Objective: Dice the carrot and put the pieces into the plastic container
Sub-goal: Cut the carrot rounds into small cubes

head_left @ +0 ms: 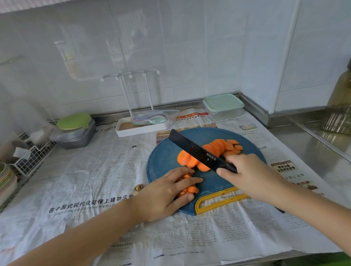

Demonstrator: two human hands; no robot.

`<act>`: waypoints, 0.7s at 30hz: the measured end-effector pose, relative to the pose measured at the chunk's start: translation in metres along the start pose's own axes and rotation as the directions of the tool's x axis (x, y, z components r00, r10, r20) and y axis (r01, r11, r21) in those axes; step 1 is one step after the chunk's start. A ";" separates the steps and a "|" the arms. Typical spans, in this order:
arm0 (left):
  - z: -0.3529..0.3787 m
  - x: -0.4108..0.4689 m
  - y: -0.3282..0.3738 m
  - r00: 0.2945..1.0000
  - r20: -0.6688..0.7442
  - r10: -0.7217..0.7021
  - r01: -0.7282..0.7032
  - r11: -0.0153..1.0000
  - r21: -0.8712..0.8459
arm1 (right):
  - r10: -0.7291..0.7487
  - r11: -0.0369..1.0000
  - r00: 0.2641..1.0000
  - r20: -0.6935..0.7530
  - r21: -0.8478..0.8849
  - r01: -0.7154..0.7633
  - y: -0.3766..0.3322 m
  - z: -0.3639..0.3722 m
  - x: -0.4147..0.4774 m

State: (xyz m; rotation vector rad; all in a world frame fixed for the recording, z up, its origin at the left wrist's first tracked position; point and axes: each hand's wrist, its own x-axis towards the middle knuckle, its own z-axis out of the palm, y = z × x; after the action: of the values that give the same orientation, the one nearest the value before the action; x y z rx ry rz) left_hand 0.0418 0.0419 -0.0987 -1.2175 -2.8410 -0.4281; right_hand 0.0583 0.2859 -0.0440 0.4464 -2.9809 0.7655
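Carrot slices (214, 149) lie fanned on blue board (163, 156), with knife (196, 150) blade across them. Blade label too small to read. Right hand (251, 175): fingers clamped round knife handle. Left hand (164, 193): fingers straight, together, pressing small pieces (191, 189) at board's near edge. Container (223, 106), lid on, stands behind board by wall. Newspaper (91, 179) headline reads 在中国式现代化征程上建功立业.

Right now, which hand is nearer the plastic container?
Right. The right hand, gripping the knife, is in front of the container; the left hand rests farther left on carrot slices.
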 end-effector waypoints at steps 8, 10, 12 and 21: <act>0.009 -0.005 0.015 0.960 -0.109 -0.257 0.261 0.965 0.017 | 0.083 0.996 0.993 0.078 0.012 -0.085 -0.010 0.012 0.000; 0.012 -0.005 0.019 0.932 -0.136 -0.335 0.338 0.941 -0.001 | 0.090 0.996 0.991 0.098 -0.001 -0.090 -0.012 0.016 0.002; 0.015 -0.003 0.020 0.898 -0.157 -0.412 0.412 0.910 -0.031 | 0.096 0.995 0.989 0.113 -0.009 -0.095 -0.014 0.019 0.004; 0.022 0.028 0.042 0.616 -0.302 -0.728 0.723 0.674 -0.148 | 0.109 0.980 0.985 0.133 -0.180 -0.084 -0.031 0.025 0.002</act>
State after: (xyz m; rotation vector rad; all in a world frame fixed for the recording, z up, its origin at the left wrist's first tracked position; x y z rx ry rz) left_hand 0.0538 0.0952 -0.1059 0.1177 -2.8651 -0.5877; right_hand 0.0664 0.2475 -0.0517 0.3643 -3.1878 0.4913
